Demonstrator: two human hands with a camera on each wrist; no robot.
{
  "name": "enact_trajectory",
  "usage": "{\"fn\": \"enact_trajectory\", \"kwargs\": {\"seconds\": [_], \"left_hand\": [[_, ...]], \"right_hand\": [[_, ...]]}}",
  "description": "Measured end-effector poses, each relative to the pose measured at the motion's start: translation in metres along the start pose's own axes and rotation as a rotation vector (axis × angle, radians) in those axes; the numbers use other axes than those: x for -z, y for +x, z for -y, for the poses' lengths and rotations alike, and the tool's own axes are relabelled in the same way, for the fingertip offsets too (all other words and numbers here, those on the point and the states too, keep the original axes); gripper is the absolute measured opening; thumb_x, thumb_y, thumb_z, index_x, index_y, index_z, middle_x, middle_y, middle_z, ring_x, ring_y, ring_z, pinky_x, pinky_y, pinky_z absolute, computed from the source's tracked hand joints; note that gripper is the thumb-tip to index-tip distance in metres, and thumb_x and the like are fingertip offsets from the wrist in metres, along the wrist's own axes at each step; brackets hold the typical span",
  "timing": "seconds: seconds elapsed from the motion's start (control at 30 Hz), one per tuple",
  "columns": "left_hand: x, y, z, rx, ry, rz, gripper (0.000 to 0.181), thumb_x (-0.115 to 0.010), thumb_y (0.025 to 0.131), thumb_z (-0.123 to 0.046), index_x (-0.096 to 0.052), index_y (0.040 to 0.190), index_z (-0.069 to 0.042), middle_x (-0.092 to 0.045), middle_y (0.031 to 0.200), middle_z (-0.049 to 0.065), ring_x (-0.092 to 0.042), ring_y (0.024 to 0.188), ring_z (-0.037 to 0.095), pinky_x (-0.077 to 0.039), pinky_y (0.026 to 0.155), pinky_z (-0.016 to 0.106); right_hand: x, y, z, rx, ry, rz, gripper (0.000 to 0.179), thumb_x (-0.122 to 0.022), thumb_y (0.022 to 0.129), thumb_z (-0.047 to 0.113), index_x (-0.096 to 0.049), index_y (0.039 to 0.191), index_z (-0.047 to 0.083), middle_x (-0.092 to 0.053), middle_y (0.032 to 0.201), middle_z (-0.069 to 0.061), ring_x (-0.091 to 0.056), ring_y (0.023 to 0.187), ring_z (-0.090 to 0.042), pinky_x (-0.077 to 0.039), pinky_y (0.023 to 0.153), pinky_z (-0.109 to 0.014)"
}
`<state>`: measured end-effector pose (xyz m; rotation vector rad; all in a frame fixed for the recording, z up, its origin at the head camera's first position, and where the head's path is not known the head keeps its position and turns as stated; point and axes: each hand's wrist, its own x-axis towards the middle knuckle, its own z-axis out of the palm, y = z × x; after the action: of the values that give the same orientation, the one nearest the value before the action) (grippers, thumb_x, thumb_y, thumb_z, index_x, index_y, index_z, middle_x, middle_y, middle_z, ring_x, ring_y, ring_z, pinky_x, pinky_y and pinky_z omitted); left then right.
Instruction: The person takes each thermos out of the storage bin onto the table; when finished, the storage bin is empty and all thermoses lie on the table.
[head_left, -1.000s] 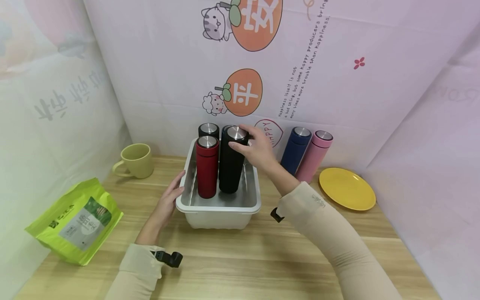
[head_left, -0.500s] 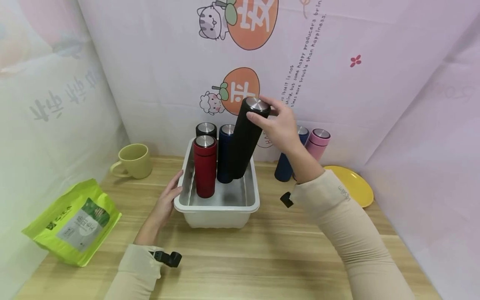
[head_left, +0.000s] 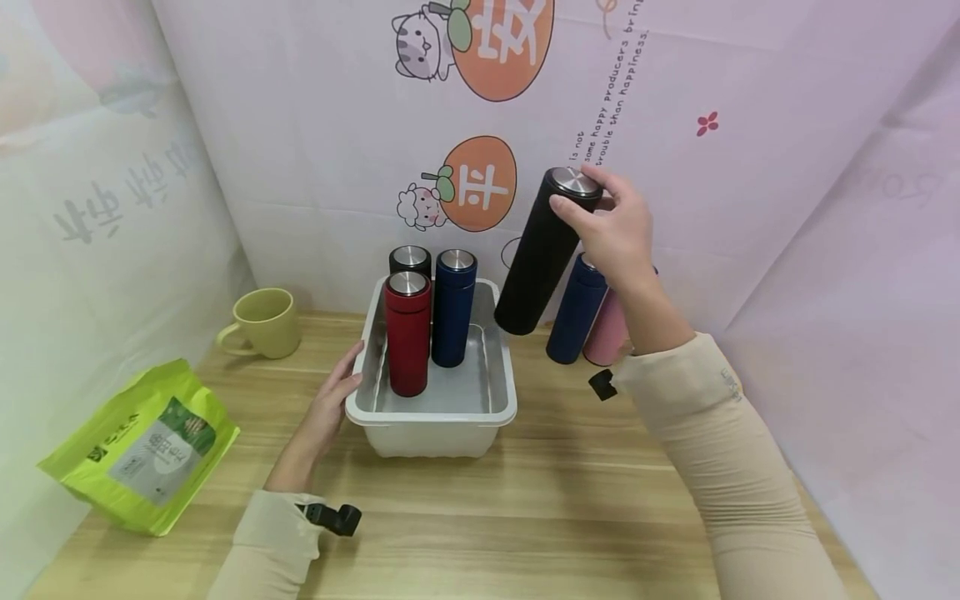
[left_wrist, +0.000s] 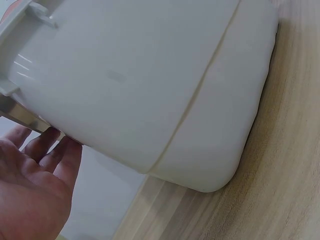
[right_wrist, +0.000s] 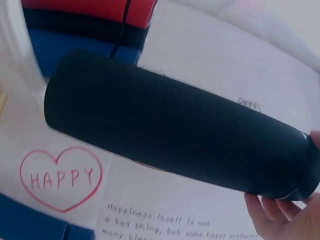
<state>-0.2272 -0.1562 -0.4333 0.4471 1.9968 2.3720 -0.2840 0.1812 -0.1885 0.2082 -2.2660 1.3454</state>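
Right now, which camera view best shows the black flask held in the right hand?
The head view: the black flask shows end to end, silver lid included, tilted in the right hand. The right wrist view shows its body closer, not the lid's top. The left wrist view lacks it.

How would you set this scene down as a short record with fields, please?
Right hand: grips a black bottle near its top, held up at a tilt
Left hand: touches the left side of the white tub
In the tub: red bottle, blue bottle, second black bottle, mostly hidden
Right of the tub: other blue bottle, pink bottle, partly hidden
Left of the tub: mug, green pouch
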Motion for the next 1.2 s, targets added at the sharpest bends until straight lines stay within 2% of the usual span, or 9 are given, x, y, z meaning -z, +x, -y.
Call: {"fn": "enact_trajectory", "kwargs": {"seconds": [0.2, 0.33, 0.57, 0.7, 0.93, 1.0, 1.2], "left_hand": [[-0.001, 0.000, 0.000, -0.012, -0.019, 0.004, 0.057, -0.031, 0.101, -0.005, -0.011, 0.153, 0.006, 0.001, 0.160, 0.022, -0.001, 0.144, 0.036, -0.004, 0.113, 0.052], [-0.001, 0.000, 0.000, -0.007, -0.021, -0.001, 0.057, -0.031, 0.101, -0.004, -0.010, 0.153, 0.005, 0.001, 0.160, 0.021, -0.002, 0.144, 0.036, -0.004, 0.114, 0.052], [-0.001, -0.001, 0.000, 0.002, -0.010, -0.007, 0.056, -0.031, 0.101, -0.005, -0.011, 0.153, 0.005, 0.000, 0.160, 0.022, -0.003, 0.144, 0.037, -0.006, 0.114, 0.052], [0.000, 0.000, 0.001, 0.001, 0.004, -0.009, 0.057, -0.032, 0.101, -0.005, -0.011, 0.153, 0.004, 0.000, 0.160, 0.021, -0.003, 0.144, 0.035, -0.006, 0.114, 0.050], [0.000, 0.000, 0.001, 0.001, -0.001, -0.011, 0.056, -0.032, 0.102, -0.005, -0.012, 0.153, 0.004, -0.001, 0.160, 0.021, -0.004, 0.144, 0.035, -0.006, 0.114, 0.050], [0.000, 0.000, 0.001, 0.006, 0.004, -0.011, 0.056, -0.032, 0.102, -0.005, -0.012, 0.154, 0.003, -0.002, 0.160, 0.020, -0.004, 0.144, 0.034, -0.006, 0.114, 0.050], [0.001, 0.000, 0.001, 0.009, 0.016, -0.009, 0.057, -0.032, 0.101, -0.006, -0.012, 0.154, 0.002, -0.001, 0.160, 0.020, -0.004, 0.144, 0.034, -0.007, 0.114, 0.049]], "right_hand": [[0.002, 0.003, -0.023, 0.045, -0.145, -0.037, 0.060, -0.075, 0.086, 0.030, -0.055, 0.139, 0.008, -0.053, 0.127, -0.013, -0.049, 0.108, -0.027, -0.040, 0.088, -0.035], [-0.004, 0.005, -0.045, 0.066, -0.197, -0.032, 0.060, -0.075, 0.085, 0.027, -0.055, 0.137, 0.003, -0.054, 0.123, -0.018, -0.047, 0.107, -0.031, -0.037, 0.090, -0.041], [-0.018, 0.006, -0.077, 0.017, -0.236, 0.002, 0.061, -0.074, 0.086, 0.027, -0.053, 0.138, 0.002, -0.053, 0.129, -0.021, -0.046, 0.114, -0.033, -0.036, 0.098, -0.045], [-0.027, 0.007, -0.091, -0.014, -0.233, 0.022, 0.062, -0.074, 0.087, 0.027, -0.052, 0.139, 0.002, -0.051, 0.129, -0.022, -0.045, 0.115, -0.033, -0.037, 0.097, -0.045], [-0.045, 0.008, -0.113, -0.050, -0.288, 0.034, 0.063, -0.074, 0.087, 0.027, -0.050, 0.140, 0.001, -0.051, 0.135, -0.021, -0.043, 0.124, -0.034, -0.031, 0.105, -0.044], [-0.049, 0.008, -0.121, -0.070, -0.309, 0.040, 0.064, -0.073, 0.088, 0.029, -0.050, 0.141, 0.003, -0.051, 0.134, -0.021, -0.044, 0.122, -0.034, -0.032, 0.103, -0.045], [-0.061, 0.011, -0.139, -0.052, -0.353, 0.048, 0.059, -0.073, 0.088, 0.028, -0.052, 0.137, 0.002, -0.053, 0.128, -0.022, -0.047, 0.117, -0.035, -0.035, 0.100, -0.045]]}}
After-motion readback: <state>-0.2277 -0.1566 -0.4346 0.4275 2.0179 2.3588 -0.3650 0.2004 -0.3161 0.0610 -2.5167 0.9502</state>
